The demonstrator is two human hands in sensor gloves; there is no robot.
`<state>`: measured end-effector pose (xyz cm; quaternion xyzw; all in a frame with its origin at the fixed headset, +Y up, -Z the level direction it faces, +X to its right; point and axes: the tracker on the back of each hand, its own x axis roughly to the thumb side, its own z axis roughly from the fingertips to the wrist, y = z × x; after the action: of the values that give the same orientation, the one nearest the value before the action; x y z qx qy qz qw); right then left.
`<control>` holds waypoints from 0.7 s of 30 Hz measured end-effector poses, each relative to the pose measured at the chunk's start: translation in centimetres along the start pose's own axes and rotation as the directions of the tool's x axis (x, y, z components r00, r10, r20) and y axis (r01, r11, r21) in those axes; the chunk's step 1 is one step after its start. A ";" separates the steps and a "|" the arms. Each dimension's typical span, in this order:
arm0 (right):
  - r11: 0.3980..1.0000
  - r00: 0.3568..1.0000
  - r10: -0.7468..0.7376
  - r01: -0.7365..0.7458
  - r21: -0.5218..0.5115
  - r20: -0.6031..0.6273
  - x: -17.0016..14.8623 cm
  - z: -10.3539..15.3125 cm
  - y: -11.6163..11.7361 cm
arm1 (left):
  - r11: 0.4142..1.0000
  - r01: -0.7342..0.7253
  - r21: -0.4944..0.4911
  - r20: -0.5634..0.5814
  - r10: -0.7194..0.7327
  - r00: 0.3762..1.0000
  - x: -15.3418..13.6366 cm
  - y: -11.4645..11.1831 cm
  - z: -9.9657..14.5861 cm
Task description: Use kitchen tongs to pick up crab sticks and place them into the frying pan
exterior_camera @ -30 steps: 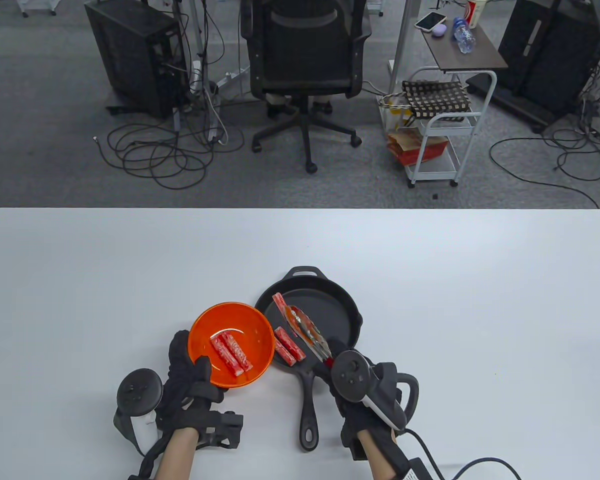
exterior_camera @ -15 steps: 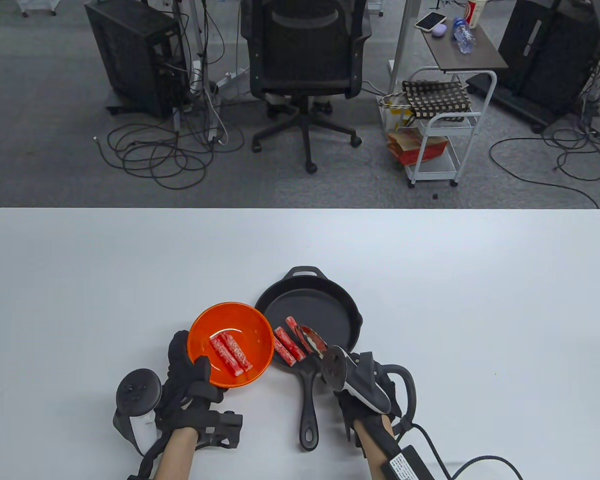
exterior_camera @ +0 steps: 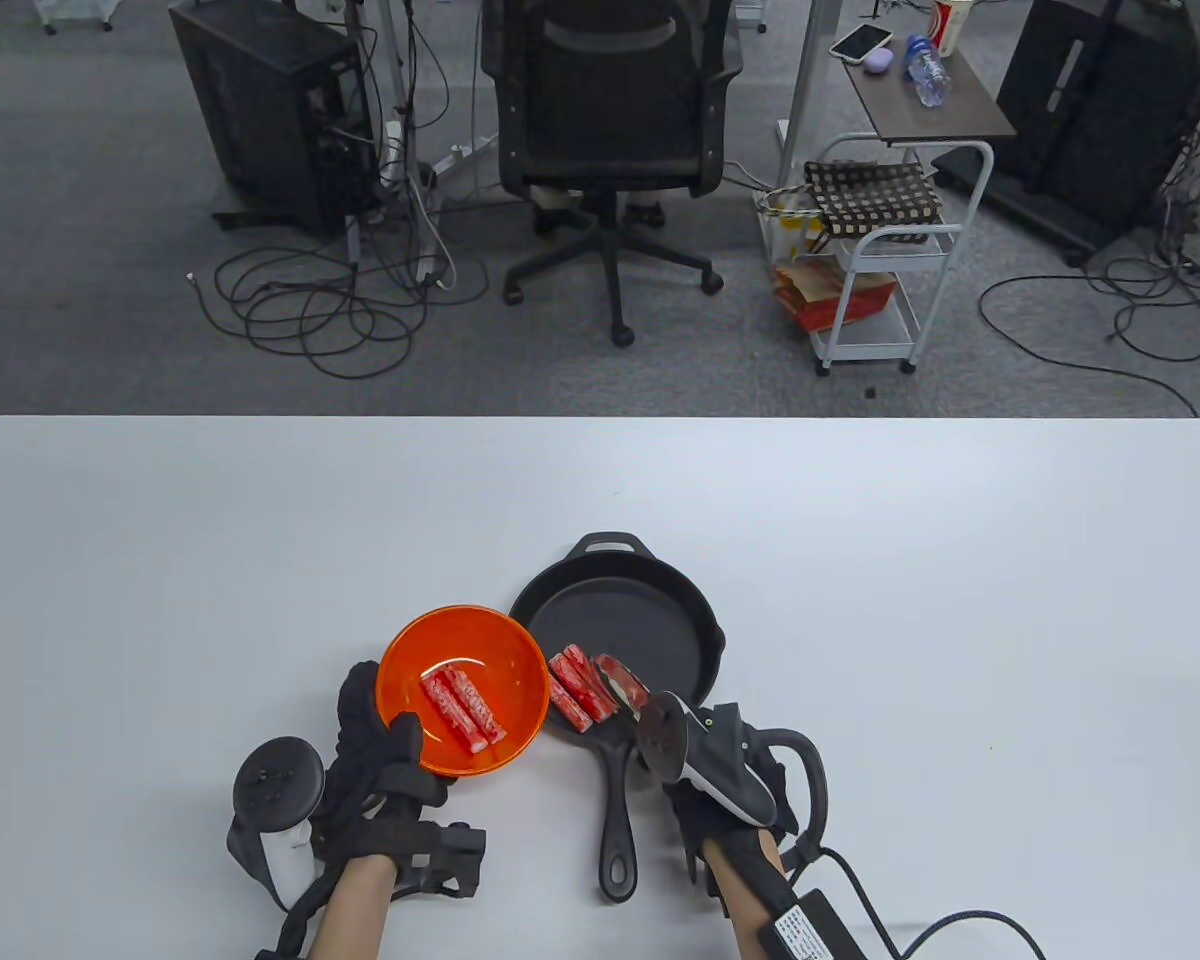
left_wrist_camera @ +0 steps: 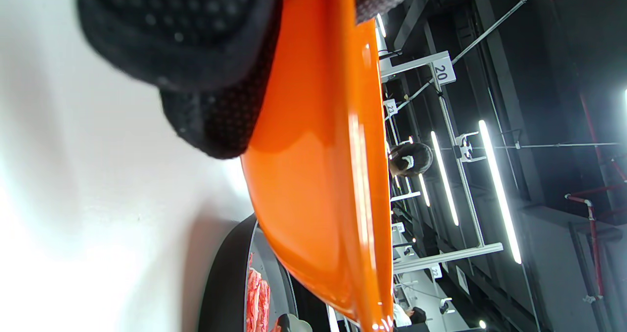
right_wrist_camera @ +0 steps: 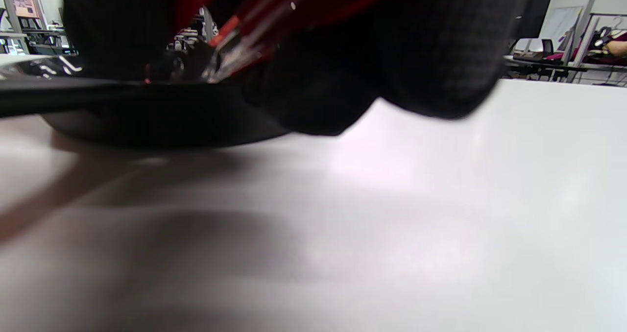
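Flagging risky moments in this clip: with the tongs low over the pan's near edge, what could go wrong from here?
1. The red-handled metal kitchen tongs sit right beside the red-and-white crab sticks near the black cast-iron frying pan's rim; withdrawing could drag one out.
2. The left hand holds the orange plastic bowl tilted; its two remaining sticks might slide.

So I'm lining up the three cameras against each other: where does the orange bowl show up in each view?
Table view: the orange bowl sits at lower centre, left of the frying pan, held by the left hand.
Left wrist view: seen edge-on, a tall orange band through the middle.
Right wrist view: not in it.
Shared landmark: the frying pan, at the bottom in the left wrist view and at the left in the right wrist view.
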<state>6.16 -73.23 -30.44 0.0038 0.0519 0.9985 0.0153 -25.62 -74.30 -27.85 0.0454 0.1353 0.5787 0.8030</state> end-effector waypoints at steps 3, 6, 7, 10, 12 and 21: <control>1.000 1.000 -0.003 0.003 0.002 0.000 0.0 0.0 0.0 | 1.000 -0.002 0.000 -0.001 0.002 1.000 0.0 0.0 0.0; 1.000 1.000 -0.018 0.018 -0.003 -0.002 -0.1 0.1 -0.1 | 1.000 -0.002 0.000 -0.001 0.002 1.000 0.0 0.0 0.0; 1.000 1.000 -0.022 0.022 -0.007 -0.003 -0.1 0.1 -0.2 | 1.000 -0.002 0.000 -0.001 0.002 1.000 0.0 0.0 0.0; 0.998 0.999 -0.045 0.045 -0.035 -0.002 -0.2 0.5 -0.8 | 1.000 -0.002 0.000 -0.001 0.002 1.000 0.0 0.0 0.0; 0.996 0.998 -0.065 0.064 -0.056 0.000 -0.3 0.8 -1.1 | 1.000 -0.002 0.000 -0.001 0.002 1.000 0.0 0.0 0.0; 0.978 0.992 -0.121 0.124 -0.170 0.026 -0.1 3.0 -3.5 | 1.000 0.003 -0.008 0.001 -0.003 1.000 0.0 -0.1 0.0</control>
<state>6.43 -69.41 -27.86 0.0069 -0.0342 0.9964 0.0774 -25.55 -74.33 -27.88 0.0422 0.1328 0.5781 0.8040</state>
